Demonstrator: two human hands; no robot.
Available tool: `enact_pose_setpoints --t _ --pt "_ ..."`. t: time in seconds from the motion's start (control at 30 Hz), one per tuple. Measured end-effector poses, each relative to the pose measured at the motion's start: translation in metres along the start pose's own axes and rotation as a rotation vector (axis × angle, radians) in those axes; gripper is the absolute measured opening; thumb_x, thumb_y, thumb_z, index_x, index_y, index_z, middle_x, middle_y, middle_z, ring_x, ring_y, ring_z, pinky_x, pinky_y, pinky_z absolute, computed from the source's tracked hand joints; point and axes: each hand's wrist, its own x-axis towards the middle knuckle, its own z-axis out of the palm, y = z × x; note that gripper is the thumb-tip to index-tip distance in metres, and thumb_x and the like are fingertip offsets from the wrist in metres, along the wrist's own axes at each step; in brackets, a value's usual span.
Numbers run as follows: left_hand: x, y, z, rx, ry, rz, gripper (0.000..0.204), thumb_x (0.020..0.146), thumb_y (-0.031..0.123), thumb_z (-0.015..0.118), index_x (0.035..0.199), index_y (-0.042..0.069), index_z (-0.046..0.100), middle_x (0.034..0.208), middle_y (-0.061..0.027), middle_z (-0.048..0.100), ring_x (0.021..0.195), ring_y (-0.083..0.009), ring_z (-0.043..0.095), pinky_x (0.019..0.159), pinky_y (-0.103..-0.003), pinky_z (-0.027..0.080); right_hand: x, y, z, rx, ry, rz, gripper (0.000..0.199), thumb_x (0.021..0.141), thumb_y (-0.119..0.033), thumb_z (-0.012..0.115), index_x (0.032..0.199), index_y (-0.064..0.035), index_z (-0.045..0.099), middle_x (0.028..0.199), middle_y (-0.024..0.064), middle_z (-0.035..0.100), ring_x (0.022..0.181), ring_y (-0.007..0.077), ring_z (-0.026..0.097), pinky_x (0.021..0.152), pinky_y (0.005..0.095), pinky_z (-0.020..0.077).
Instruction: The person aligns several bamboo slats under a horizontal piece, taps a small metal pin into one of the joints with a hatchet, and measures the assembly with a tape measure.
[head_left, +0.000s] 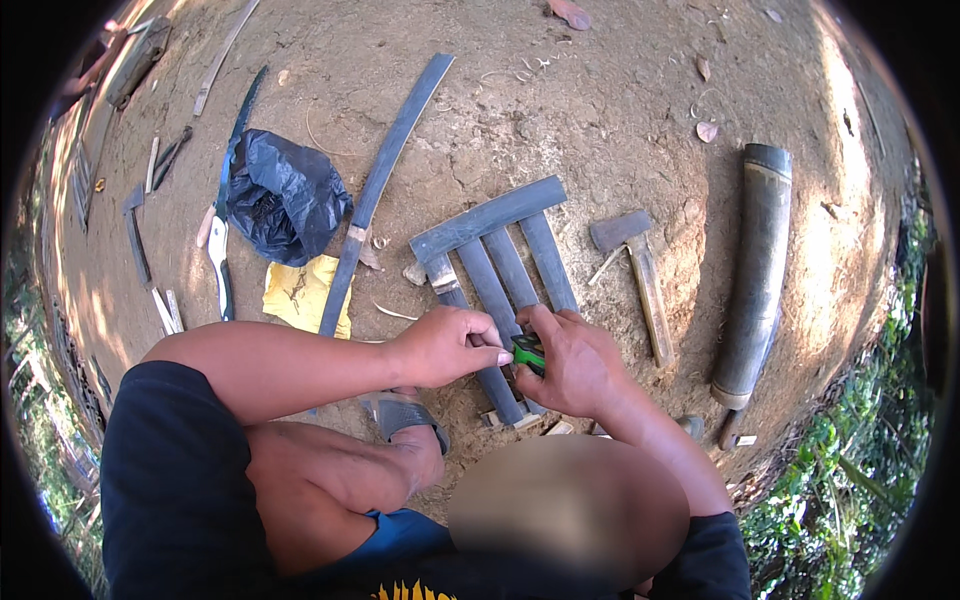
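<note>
My right hand (575, 362) is closed around a small green-and-black tool (528, 352), most of it hidden by the fingers. Beside it my left hand (447, 345) is pinched, its fingertips close to the tool; whatever they hold is too small to make out. Both hands are over several dark split-bamboo slats (508, 262) laid side by side on the ground. Across their far ends lies another bamboo slat (490, 216). The near ends reach a small wooden piece (492, 417) by my foot.
To the left lie a long bamboo strip (385, 160), black plastic bag (285, 195), yellow paper (300, 292), a saw with a white-and-black handle (220, 265), and pliers (172, 155). Rightward are a hatchet (645, 280) and thick bamboo tube (757, 280). My sandalled foot (412, 420) is close.
</note>
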Motion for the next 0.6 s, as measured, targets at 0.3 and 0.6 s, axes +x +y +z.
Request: enact_pose_setpoints --t 0.3,0.6 --pt "-0.024 -0.088 -0.037 0.382 0.216 0.146 0.023 0.102 0.029 0.061 0.102 0.007 0.068 0.094 -0.0165 0.07 0.092 -0.0404 0.068 0.081 -0.051 0.052 0.01 0.046 -0.053 -0.41 -0.105 0.165 0.046 0.098 -0.028 0.057 0.143 -0.0213 0.061 0.13 0.0105 0.066 0.126 0.0295 0.061 0.104 0.0475 0.0562" --pt "0.015 -0.11 -0.038 0.049 0.475 -0.159 0.032 0.106 0.031 0.064 0.111 0.001 0.075 0.088 -0.0069 0.076 0.081 -0.0133 0.072 0.076 -0.031 0.055 0.041 0.077 -0.1 -0.494 0.09 0.128 0.033 0.096 -0.024 0.06 0.127 -0.0224 0.073 0.118 0.0101 0.069 0.118 0.0339 0.064 0.1 0.0489 0.0559"
